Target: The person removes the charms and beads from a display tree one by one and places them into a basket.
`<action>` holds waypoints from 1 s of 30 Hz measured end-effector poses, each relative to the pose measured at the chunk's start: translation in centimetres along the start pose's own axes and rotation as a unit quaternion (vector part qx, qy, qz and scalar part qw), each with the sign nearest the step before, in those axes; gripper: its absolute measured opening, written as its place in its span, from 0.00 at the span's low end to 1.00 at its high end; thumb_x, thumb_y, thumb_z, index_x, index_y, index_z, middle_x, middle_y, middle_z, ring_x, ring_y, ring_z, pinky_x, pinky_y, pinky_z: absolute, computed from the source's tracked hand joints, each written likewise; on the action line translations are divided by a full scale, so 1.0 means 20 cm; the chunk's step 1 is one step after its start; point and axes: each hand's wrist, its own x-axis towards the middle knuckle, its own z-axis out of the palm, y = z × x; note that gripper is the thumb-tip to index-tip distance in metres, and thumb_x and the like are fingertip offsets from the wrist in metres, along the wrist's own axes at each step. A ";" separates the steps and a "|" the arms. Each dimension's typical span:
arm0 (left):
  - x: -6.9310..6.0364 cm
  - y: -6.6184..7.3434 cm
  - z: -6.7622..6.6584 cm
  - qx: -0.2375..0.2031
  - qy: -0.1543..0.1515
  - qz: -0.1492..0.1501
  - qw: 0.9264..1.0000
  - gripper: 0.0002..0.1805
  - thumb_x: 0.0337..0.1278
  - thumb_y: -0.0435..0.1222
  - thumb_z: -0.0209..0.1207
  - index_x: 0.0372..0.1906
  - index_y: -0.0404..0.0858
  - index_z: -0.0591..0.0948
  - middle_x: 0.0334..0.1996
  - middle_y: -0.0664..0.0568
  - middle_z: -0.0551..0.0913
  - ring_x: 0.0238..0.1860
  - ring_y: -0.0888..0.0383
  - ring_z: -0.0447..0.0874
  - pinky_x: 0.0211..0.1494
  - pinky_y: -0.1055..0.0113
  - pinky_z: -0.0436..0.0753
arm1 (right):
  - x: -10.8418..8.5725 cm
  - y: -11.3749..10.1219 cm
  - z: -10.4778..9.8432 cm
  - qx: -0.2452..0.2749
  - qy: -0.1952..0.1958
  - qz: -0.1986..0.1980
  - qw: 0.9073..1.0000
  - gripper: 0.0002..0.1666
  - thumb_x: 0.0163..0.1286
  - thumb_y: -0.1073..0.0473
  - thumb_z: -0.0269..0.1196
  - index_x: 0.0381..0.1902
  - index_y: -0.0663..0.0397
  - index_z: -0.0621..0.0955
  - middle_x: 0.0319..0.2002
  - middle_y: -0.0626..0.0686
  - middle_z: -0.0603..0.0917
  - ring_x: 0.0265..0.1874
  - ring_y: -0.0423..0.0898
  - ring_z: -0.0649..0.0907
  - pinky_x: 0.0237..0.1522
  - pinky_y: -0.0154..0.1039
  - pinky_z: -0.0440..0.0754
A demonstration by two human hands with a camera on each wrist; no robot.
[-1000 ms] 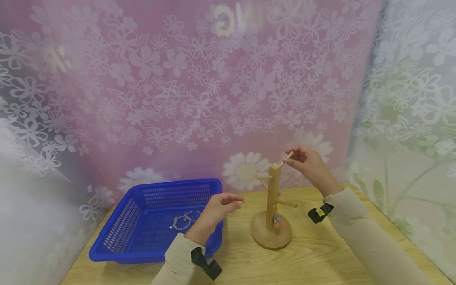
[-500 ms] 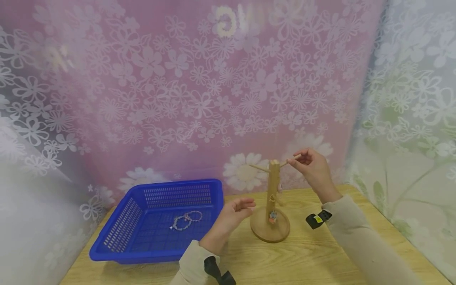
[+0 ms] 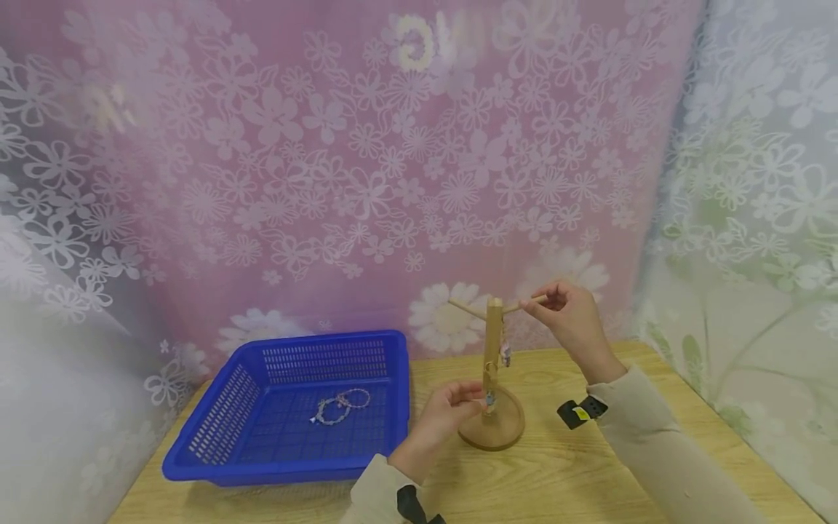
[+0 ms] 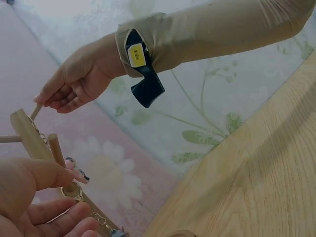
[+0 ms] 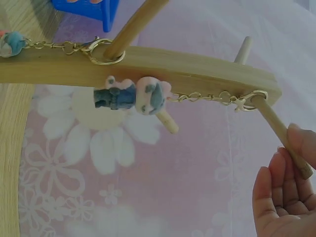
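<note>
A wooden peg stand (image 3: 494, 338) with a round base stands right of centre in the head view. My right hand (image 3: 572, 324) pinches the end of one upper peg (image 5: 274, 118) between thumb and fingers. From that peg hangs a keychain with a pink and blue figure (image 5: 148, 96). A second keychain (image 5: 12, 43) hangs by its gold clasp from a lower peg (image 5: 140, 24). My left hand (image 3: 440, 422) is beside the post near the lower keychain, fingers loosely bent and holding nothing. In the right wrist view its fingertips show apart from the stand.
A blue plastic basket (image 3: 288, 467) sits on the wooden table (image 3: 576, 473) at left. Inside it lie a pale beaded bracelet (image 3: 332, 423) and a pinkish one (image 3: 368, 398). Flowered sheeting (image 3: 327, 182) rises behind the table.
The stand has turned, its pegs now pointing differently, and shifted slightly left. My right hand keeps its pinch on the upper peg. My left hand has moved right, from beside the basket to the post.
</note>
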 end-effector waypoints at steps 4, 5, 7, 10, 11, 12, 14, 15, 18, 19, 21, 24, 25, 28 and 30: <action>0.01 -0.07 0.02 -0.020 0.017 -0.001 1.000 0.19 0.57 0.29 0.59 0.54 0.26 0.76 0.47 0.36 0.80 0.44 0.54 0.80 0.51 0.62 0.78 | -0.02 0.00 0.01 0.001 0.001 -0.001 1.000 0.22 0.61 0.44 0.65 0.41 0.57 0.80 0.37 0.53 0.83 0.33 0.42 0.81 0.34 0.34 0.76; 0.02 -0.09 0.03 -0.022 0.024 -0.002 0.999 0.19 0.56 0.29 0.59 0.53 0.26 0.76 0.46 0.37 0.81 0.43 0.55 0.80 0.50 0.62 0.78 | -0.02 0.00 0.01 0.002 0.003 0.000 1.000 0.22 0.61 0.44 0.65 0.41 0.58 0.80 0.37 0.53 0.83 0.33 0.41 0.82 0.34 0.34 0.77; 0.02 -0.13 0.04 -0.021 0.038 -0.001 0.999 0.19 0.55 0.28 0.60 0.52 0.27 0.77 0.44 0.38 0.81 0.40 0.57 0.80 0.48 0.62 0.79 | -0.03 0.01 0.01 0.008 0.005 0.002 1.000 0.23 0.61 0.44 0.65 0.42 0.58 0.80 0.37 0.52 0.83 0.34 0.40 0.82 0.36 0.32 0.77; 0.04 -0.18 0.06 -0.009 0.065 0.009 0.998 0.18 0.54 0.28 0.60 0.51 0.26 0.77 0.43 0.40 0.82 0.38 0.60 0.79 0.44 0.67 0.79 | -0.03 0.01 0.01 0.021 0.008 0.005 1.000 0.24 0.61 0.45 0.66 0.42 0.60 0.80 0.35 0.49 0.83 0.34 0.38 0.82 0.38 0.30 0.77; 0.04 -0.19 0.06 -0.008 0.073 0.013 0.997 0.18 0.54 0.27 0.60 0.50 0.26 0.77 0.42 0.40 0.82 0.38 0.60 0.78 0.42 0.69 0.79 | -0.03 0.01 0.02 0.028 0.009 0.005 1.000 0.24 0.61 0.45 0.66 0.42 0.61 0.80 0.34 0.47 0.83 0.34 0.37 0.82 0.38 0.30 0.77; 0.05 -0.21 0.07 -0.008 0.082 0.016 0.996 0.17 0.53 0.27 0.60 0.49 0.25 0.77 0.42 0.40 0.82 0.38 0.60 0.78 0.41 0.70 0.79 | -0.03 0.01 0.02 0.036 0.010 0.005 0.999 0.24 0.61 0.45 0.66 0.42 0.62 0.79 0.34 0.46 0.83 0.34 0.37 0.81 0.38 0.29 0.77; 0.06 -0.23 0.09 -0.019 0.096 0.021 0.995 0.16 0.53 0.26 0.61 0.47 0.25 0.78 0.40 0.41 0.82 0.37 0.60 0.78 0.39 0.73 0.77 | -0.03 0.01 0.02 0.054 0.012 0.005 0.998 0.23 0.61 0.46 0.66 0.41 0.62 0.79 0.32 0.44 0.83 0.35 0.39 0.82 0.38 0.30 0.78; 0.06 -0.24 0.09 -0.028 0.104 0.023 0.994 0.15 0.52 0.26 0.61 0.46 0.24 0.78 0.39 0.41 0.82 0.36 0.60 0.77 0.38 0.74 0.77 | -0.03 0.02 0.02 0.062 0.013 0.004 0.998 0.23 0.61 0.47 0.66 0.40 0.62 0.79 0.32 0.43 0.82 0.35 0.40 0.82 0.38 0.30 0.78; 0.07 -0.26 0.11 -0.035 0.128 0.024 0.991 0.13 0.51 0.26 0.63 0.43 0.25 0.78 0.37 0.44 0.82 0.34 0.62 0.76 0.36 0.74 0.76 | -0.03 0.02 0.03 0.078 0.014 0.002 0.997 0.21 0.61 0.48 0.67 0.39 0.61 0.78 0.31 0.43 0.82 0.36 0.43 0.82 0.38 0.29 0.78; 0.07 -0.27 0.12 -0.037 0.133 0.024 0.990 0.13 0.51 0.27 0.63 0.42 0.26 0.78 0.36 0.45 0.81 0.33 0.62 0.75 0.36 0.73 0.76 | -0.03 0.02 0.03 0.081 0.015 0.001 0.997 0.20 0.61 0.49 0.67 0.39 0.61 0.78 0.31 0.43 0.82 0.36 0.43 0.82 0.38 0.29 0.79; 0.08 -0.30 0.13 -0.035 0.151 0.031 0.987 0.12 0.50 0.27 0.64 0.41 0.27 0.78 0.36 0.44 0.81 0.33 0.62 0.75 0.35 0.73 0.76 | -0.03 0.02 0.04 0.085 0.017 -0.001 0.996 0.19 0.61 0.50 0.67 0.38 0.62 0.78 0.31 0.43 0.82 0.35 0.42 0.82 0.38 0.28 0.79; 0.09 -0.33 0.16 -0.030 0.180 0.038 0.982 0.12 0.47 0.27 0.66 0.38 0.28 0.79 0.35 0.44 0.81 0.32 0.62 0.74 0.36 0.72 0.76 | -0.03 0.01 0.05 0.096 0.021 -0.006 0.995 0.19 0.62 0.52 0.67 0.38 0.64 0.78 0.30 0.42 0.82 0.34 0.40 0.82 0.38 0.28 0.79; 0.09 -0.34 0.17 -0.029 0.189 0.041 0.981 0.12 0.46 0.27 0.67 0.38 0.28 0.78 0.34 0.44 0.81 0.32 0.62 0.75 0.36 0.72 0.76 | -0.04 0.01 0.05 0.101 0.021 -0.007 0.995 0.19 0.62 0.53 0.67 0.39 0.65 0.78 0.30 0.41 0.82 0.33 0.39 0.82 0.38 0.28 0.79; 0.09 -0.37 0.19 -0.027 0.209 0.035 0.977 0.12 0.43 0.27 0.68 0.36 0.29 0.79 0.31 0.45 0.81 0.30 0.62 0.75 0.35 0.73 0.76 | -0.04 0.00 0.05 0.106 0.024 -0.009 0.994 0.19 0.62 0.55 0.67 0.39 0.67 0.77 0.30 0.41 0.81 0.33 0.38 0.82 0.38 0.28 0.80; 0.09 -0.38 0.20 -0.022 0.216 0.029 0.976 0.12 0.43 0.27 0.68 0.35 0.30 0.79 0.31 0.46 0.81 0.30 0.62 0.75 0.34 0.73 0.76 | -0.05 0.00 0.06 0.106 0.026 -0.008 0.994 0.19 0.62 0.55 0.67 0.39 0.67 0.77 0.30 0.40 0.81 0.32 0.37 0.82 0.37 0.28 0.80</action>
